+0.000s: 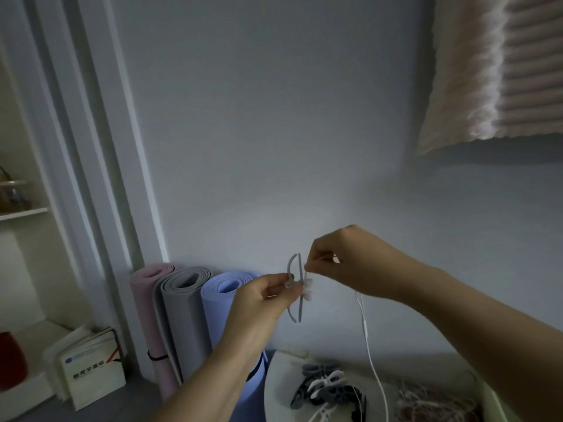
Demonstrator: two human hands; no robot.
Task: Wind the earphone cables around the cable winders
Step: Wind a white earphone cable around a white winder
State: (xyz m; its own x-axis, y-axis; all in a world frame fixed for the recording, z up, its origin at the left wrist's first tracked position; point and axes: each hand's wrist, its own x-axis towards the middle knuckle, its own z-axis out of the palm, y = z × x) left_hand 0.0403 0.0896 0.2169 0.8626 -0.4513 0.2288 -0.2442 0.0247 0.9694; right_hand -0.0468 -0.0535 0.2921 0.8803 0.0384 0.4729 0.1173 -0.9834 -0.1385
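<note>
Left hand [262, 300] pinches grey winder [300, 309] mid-body. Right hand [344, 263] pinches white cable [365, 324] just beside it. Earbuds [309, 292] between hands blurred; cable's lower run cut off below.

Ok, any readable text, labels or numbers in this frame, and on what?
Book: one line of dark Chinese characters on the cover, too blurred to quote.
Same cover, small print beside a round logo: too small to read.
No other writing shows.

Grey cable winder [300, 310] upright in mid-air, white earphone cable [364, 325] dangling just beside
</note>
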